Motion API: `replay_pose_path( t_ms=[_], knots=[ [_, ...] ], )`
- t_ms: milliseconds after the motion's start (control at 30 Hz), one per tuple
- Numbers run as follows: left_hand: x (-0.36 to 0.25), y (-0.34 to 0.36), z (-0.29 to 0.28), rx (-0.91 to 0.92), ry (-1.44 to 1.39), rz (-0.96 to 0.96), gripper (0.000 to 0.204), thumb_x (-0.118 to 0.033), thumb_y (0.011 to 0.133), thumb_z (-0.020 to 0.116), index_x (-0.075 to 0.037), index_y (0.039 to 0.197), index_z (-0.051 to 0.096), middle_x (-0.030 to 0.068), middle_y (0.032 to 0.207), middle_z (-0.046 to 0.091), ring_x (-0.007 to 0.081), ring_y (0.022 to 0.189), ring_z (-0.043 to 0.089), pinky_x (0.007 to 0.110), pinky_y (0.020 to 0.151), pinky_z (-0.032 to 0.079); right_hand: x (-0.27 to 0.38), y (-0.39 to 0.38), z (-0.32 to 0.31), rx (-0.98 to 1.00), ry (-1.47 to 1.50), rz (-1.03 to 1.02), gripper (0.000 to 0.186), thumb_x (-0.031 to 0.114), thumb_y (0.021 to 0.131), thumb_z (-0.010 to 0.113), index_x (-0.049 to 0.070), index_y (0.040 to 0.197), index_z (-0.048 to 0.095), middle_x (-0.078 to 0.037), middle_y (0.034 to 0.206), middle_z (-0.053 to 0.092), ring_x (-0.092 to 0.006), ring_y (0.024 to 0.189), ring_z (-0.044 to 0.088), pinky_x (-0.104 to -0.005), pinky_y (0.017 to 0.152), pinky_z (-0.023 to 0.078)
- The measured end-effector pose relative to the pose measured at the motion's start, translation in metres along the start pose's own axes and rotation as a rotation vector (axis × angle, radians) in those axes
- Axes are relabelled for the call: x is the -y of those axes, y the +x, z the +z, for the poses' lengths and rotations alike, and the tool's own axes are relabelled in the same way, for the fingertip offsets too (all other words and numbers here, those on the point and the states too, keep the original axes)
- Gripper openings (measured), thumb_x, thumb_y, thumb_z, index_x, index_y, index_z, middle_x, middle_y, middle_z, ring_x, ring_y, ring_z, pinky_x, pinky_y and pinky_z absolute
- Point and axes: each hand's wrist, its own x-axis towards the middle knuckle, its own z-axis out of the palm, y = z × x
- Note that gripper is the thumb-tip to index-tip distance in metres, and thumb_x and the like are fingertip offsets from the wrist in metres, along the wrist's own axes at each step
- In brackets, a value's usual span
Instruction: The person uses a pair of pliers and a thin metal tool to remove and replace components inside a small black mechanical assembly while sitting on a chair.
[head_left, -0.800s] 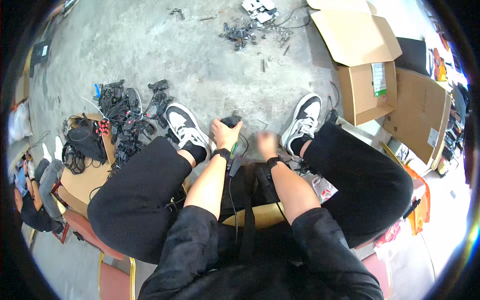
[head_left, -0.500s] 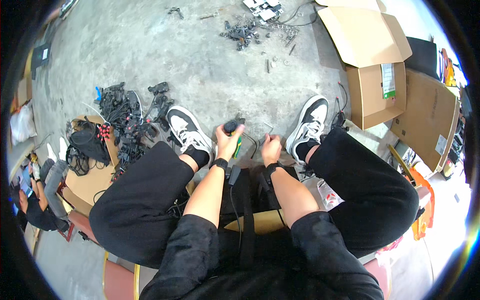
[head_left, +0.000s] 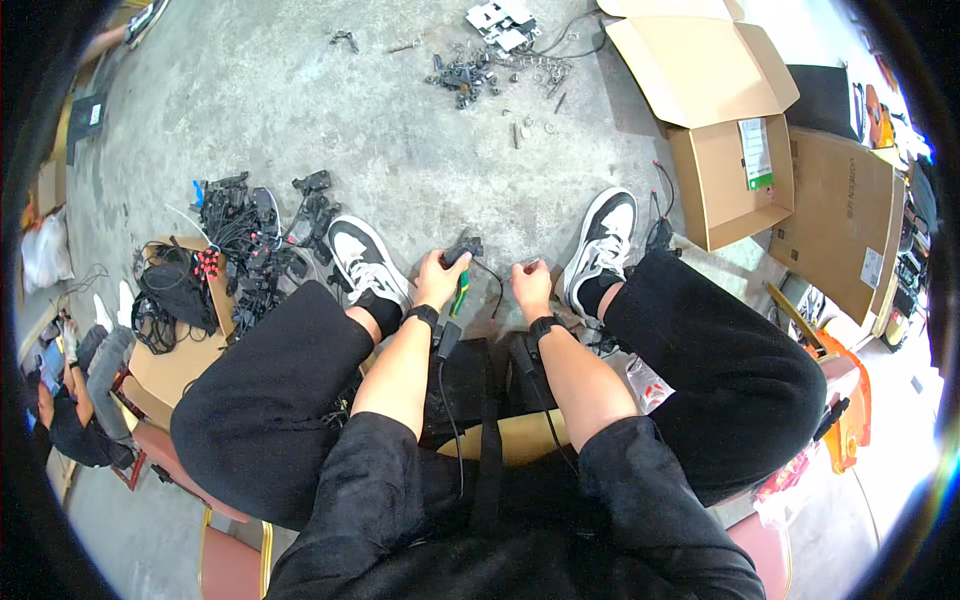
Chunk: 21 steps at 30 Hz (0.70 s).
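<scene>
My left hand grips a black plastic part between my shoes, with a green-and-yellow handled tool pointing down beside the fingers. A black cable loops from the part toward the floor. My right hand is closed at the fingertips, a little right of it, on something small and pale that I cannot make out. A heap of black parts and cables lies left of my left shoe; my right shoe is beside my right hand.
An open cardboard box and a flattened carton lie right. Loose small parts and white metal pieces lie ahead. A co-worker sits at far left. Orange plastic and pink chairs are around me.
My right hand, blurred earlier, shows closed fingertips. The green-and-yellow tool came into clearer view beside my left hand as that hand turned the black part slightly.
</scene>
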Motion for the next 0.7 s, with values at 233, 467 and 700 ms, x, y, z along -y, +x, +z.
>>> replay_pose_path(
  t_ms=[233, 467, 700],
  knots=[
    [-0.006, -0.016, 0.004, -0.033, -0.045, -0.242, 0.07, -0.045, 0.061, 0.078, 0.002, 0.105, 0.051, 0.0212, 0.109, 0.053, 0.0331, 0.103, 0.052, 0.044, 0.087, 0.041, 0.035, -0.012, 0.015, 0.231, 0.218, 0.045, 0.031, 0.017, 0.081, 0.05, -0.003, 0.101, 0.038, -0.026, 0.074, 0.059, -0.0404, 0.079, 0.061, -0.0445, 0.074, 0.046],
    [0.003, -0.039, 0.025, 0.002, 0.248, -0.196, 0.08, -0.026, 0.055, 0.083, 0.001, 0.114, 0.035, 0.0221, 0.112, 0.044, 0.04, 0.109, 0.043, 0.047, 0.091, 0.037, 0.051, -0.003, 0.035, 0.138, 0.094, -0.121, 0.034, 0.016, 0.08, 0.059, -0.005, 0.097, 0.04, -0.023, 0.084, 0.058, -0.0307, 0.082, 0.06, -0.0385, 0.071, 0.047],
    [0.001, -0.04, 0.003, 0.05, 0.227, -0.202, 0.077, -0.023, 0.056, 0.081, 0.002, 0.114, 0.037, 0.024, 0.112, 0.045, 0.0426, 0.105, 0.047, 0.045, 0.088, 0.042, 0.044, -0.001, 0.053, 0.196, 0.182, -0.163, 0.049, 0.028, 0.071, 0.077, -0.001, 0.086, 0.042, -0.009, 0.077, 0.055, -0.0176, 0.069, 0.054, -0.0302, 0.064, 0.047]
  ],
)
